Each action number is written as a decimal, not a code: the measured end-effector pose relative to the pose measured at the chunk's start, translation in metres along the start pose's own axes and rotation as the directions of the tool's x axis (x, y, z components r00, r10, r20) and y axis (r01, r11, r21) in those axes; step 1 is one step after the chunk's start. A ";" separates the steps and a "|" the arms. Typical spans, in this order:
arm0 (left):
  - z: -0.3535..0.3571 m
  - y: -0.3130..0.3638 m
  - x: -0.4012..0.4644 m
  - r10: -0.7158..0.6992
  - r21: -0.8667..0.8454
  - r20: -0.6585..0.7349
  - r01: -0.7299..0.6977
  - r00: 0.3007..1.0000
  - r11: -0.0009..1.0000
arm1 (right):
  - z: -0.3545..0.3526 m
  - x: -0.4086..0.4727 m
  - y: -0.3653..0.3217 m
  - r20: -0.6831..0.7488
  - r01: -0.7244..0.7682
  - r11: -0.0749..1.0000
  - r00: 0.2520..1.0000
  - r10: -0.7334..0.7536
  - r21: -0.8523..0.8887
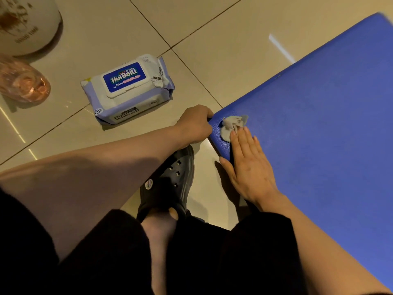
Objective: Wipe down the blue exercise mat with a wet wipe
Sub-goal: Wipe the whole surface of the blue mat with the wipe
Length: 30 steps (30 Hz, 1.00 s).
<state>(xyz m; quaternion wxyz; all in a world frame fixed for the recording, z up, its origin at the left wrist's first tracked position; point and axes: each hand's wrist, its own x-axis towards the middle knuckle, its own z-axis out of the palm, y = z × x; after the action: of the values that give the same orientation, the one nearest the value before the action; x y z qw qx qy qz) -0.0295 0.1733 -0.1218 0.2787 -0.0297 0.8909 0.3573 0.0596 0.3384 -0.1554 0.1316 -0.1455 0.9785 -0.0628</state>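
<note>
Only one view here, the head camera looking down, so I'll place everything off the flat blue foam exercise mat [319, 128], which lies on the glossy beige tiled floor [223, 43] and fills the right side of the shot.

At the mat's near corner sits the crumpled grey-white wet wipe [231, 127]. The right hand [251, 167] lies flat on the mat with fingers straight and together, fingertips pressing down on the wipe's edge, nothing curled round it. The left hand [194, 124] is at that same corner from the floor side, fingers curled over the mat's edge, gripping it to hold it down.

Just off the mat's left edge on the tiles is the white and lavender soft pack of wet wipes [128, 89], lid closed. Further left of it there's a clear pinkish plastic container [23, 84] and a round white thing [27, 24] cut off by the frame. A black perforated clog [170, 182] sits just below the corner.

My take: wiping looks barely started, most of the mat looks untouched. Risk is the wipe is balled up and only pinned by fingertips, so a push could slip over it, or roll it off the corner. If the left hand lets go, the corner could lift or the mat slide on that slick tile.
</note>
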 end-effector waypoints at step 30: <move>0.014 0.009 -0.005 0.270 0.403 0.097 -0.285 0.958 0.869 | -0.028 0.083 0.030 0.125 -0.027 0.992 0.992 0.013 0.119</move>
<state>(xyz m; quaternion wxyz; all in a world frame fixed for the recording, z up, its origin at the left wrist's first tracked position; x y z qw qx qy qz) -0.0209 0.1884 -0.1224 0.2410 0.1647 0.9358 0.1976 -0.0330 0.3438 -0.1538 0.2011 -0.1310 0.9643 -0.1115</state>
